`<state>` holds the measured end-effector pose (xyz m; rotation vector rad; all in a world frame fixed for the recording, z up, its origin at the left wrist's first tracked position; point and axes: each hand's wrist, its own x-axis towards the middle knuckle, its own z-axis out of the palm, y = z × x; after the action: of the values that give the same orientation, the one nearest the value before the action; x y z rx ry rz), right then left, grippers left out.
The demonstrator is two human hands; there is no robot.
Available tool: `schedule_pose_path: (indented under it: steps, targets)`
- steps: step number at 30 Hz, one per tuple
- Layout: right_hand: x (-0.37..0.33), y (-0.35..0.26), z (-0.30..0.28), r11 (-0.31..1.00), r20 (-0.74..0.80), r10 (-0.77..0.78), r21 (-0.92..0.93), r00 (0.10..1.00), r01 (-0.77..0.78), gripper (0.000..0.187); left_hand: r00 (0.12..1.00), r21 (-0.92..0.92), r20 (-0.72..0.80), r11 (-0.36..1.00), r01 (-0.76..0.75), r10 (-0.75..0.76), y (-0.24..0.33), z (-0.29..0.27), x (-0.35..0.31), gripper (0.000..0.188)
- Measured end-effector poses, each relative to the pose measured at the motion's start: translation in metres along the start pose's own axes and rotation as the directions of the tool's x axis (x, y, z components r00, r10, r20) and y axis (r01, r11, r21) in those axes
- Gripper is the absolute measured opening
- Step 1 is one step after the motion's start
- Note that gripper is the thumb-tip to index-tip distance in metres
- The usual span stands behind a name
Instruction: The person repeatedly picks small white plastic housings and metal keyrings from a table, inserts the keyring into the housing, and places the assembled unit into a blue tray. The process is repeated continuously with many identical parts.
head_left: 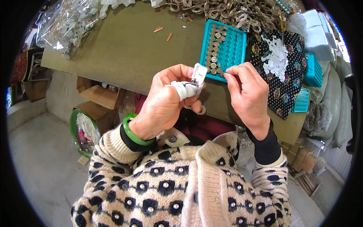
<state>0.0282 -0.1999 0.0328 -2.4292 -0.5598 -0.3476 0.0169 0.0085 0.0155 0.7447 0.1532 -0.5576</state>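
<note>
Gripping white plastic pc just L of tray, L hand curled; R hand pinched nr tray, can't tell if holding anything.

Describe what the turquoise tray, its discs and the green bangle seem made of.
Tray: probably moulded plastic, smooth, with uniform colour and repeated round forms. Discs: likely shiny metal, given silvery glints. Bangle: glossy with bright highlights; jade, glass or plastic, unclear.

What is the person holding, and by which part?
The left hand grips a small white rectangular plastic-looking piece by its lower end, leaving its upper end free. Whether the right hand holds anything cannot be told.
</note>
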Motion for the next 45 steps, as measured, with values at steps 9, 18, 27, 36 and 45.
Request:
schedule_pose_path:
  steps: [9, 18, 27, 36, 45]
  targets:
    - [0.002, 0.001, -0.005, 0.99, 0.144, -0.031, -0.132, 0.989, 0.05, 0.015, 0.997, 0.056, -0.069, 0.998, -0.036, 0.04, 0.001, 0.005, 0.0, 0.031]
    - [0.009, -0.009, -0.003, 0.997, 0.047, -0.002, 0.073, 0.999, -0.001, 0.015, 0.985, 0.121, -0.067, 0.982, -0.149, 0.157, 0.002, 0.004, -0.004, 0.035]
    - [0.005, -0.041, 0.015, 0.959, 0.011, -0.227, -0.175, 0.974, 0.225, 0.02, 0.981, 0.265, -0.09, 0.954, -0.141, 0.17, -0.002, 0.007, -0.007, 0.033]
    - [0.005, -0.05, 0.011, 0.997, -0.068, -0.043, 0.068, 0.997, 0.048, 0.017, 0.98, 0.152, -0.089, 0.975, -0.163, 0.178, 0.0, -0.001, -0.007, 0.03]
    - [0.01, -0.043, 0.019, 0.983, -0.143, -0.075, 0.158, 0.987, 0.098, 0.02, 0.984, 0.166, -0.056, 0.973, -0.159, 0.171, 0.003, -0.001, -0.008, 0.033]
